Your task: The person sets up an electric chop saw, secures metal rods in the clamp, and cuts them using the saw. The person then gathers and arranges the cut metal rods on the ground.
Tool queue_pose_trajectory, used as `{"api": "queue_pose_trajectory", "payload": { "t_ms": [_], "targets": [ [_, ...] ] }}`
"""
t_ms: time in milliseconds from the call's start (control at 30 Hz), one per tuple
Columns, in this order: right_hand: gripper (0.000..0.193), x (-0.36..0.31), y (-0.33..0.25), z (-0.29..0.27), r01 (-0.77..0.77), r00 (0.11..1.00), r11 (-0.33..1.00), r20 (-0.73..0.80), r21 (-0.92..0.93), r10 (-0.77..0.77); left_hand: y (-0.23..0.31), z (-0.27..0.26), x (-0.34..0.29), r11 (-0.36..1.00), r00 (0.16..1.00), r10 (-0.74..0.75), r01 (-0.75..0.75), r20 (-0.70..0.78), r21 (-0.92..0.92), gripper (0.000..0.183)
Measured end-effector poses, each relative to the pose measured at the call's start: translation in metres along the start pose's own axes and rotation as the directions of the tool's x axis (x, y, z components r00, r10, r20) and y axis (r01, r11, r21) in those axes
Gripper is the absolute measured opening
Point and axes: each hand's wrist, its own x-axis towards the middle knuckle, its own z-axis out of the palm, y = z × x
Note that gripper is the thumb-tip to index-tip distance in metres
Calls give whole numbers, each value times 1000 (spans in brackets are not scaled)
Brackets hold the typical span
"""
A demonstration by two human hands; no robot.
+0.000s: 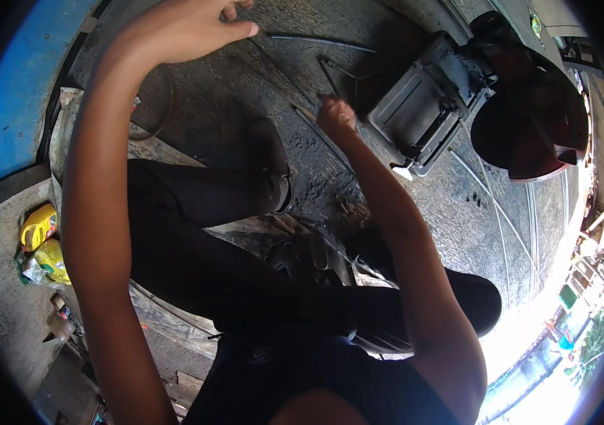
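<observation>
The left hand [199,30] is held out at the upper edge of the view, well apart from the right hand. Its thumb is stretched to the side, and the fingers are seen loosely bent and apart from the thumb; nothing is seen between them. Just beyond the thumb, a dark rod [323,42] is laid on the rough grey floor [458,227].

The right hand [336,117] is placed lower and nearer to the middle, and it is blurred. Its fingers appear to be curled inward. Just beside them the pale end of a thin rod [305,111] is seen, but it cannot be told whether the fingers are clamped on this rod or only pass over it.

To the right of this hand, a dark machine [412,106] with a flat metal base is set on the floor, and a large round dark-red guard [528,117] is seen at its right end. Between the machine and the dark rod, a forked piece of thin bars [327,71] is found. More long rods [489,191] are spread below the guard, and some are crossed.

At the far left, a yellow bottle [38,228] and a yellow bag [52,261] are placed close together, below a blue panel [22,78].
</observation>
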Motion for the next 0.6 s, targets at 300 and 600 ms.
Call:
{"api": "queue_pose_trajectory", "payload": {
  "t_ms": [300, 600],
  "targets": [
    [21, 52, -82, 31, 254, 967, 967, -9, -37, -254, -27, -7, 7, 999, 990, -34, 31, -135, -22, 63],
    [18, 87, -106, 33, 176, 970, 984, 172, -9, -172, -27, -14, -14, 978, 978, -197, 190, -74, -91, 66]
  ]
}}
